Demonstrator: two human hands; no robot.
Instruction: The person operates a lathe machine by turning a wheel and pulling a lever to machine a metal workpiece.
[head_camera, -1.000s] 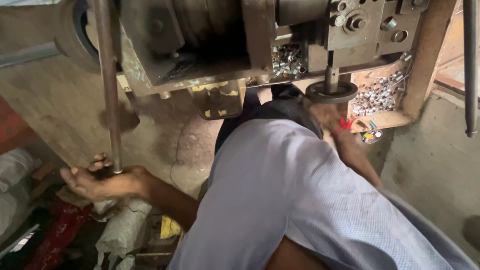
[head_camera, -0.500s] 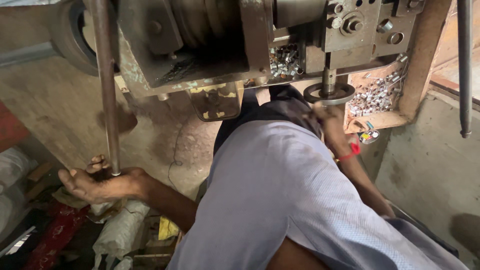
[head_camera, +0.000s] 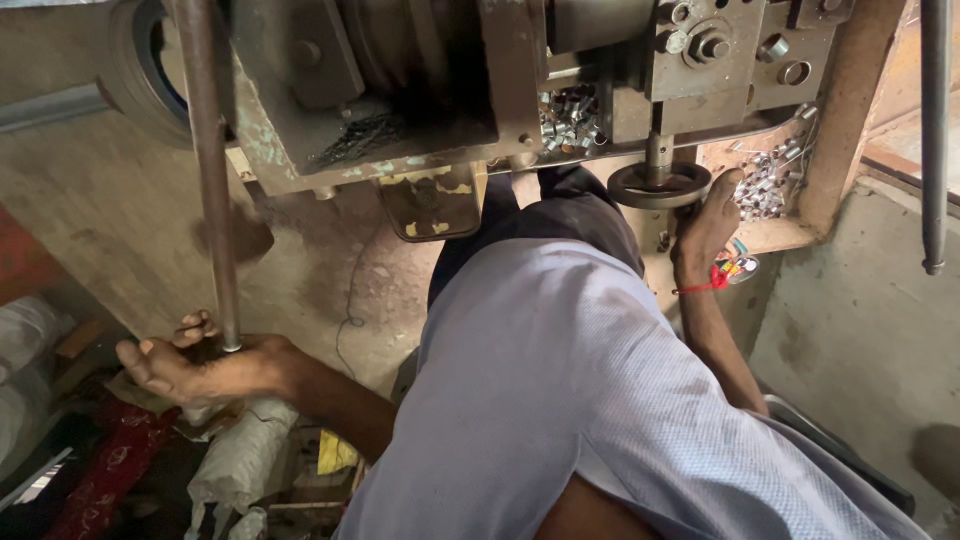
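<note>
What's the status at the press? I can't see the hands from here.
Left hand gripping the lower end of the long lever rod. Right hand up at the round die plate. Small metal rings piled beside it.

white sack (head_camera: 240, 455), yellow pkg (head_camera: 335, 455) btm-left

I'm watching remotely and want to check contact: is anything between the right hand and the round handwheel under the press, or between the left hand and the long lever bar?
Nothing visible. The right hand touches the round handwheel at its rim, and the left hand holds the lower end of the long lever bar directly.
</note>
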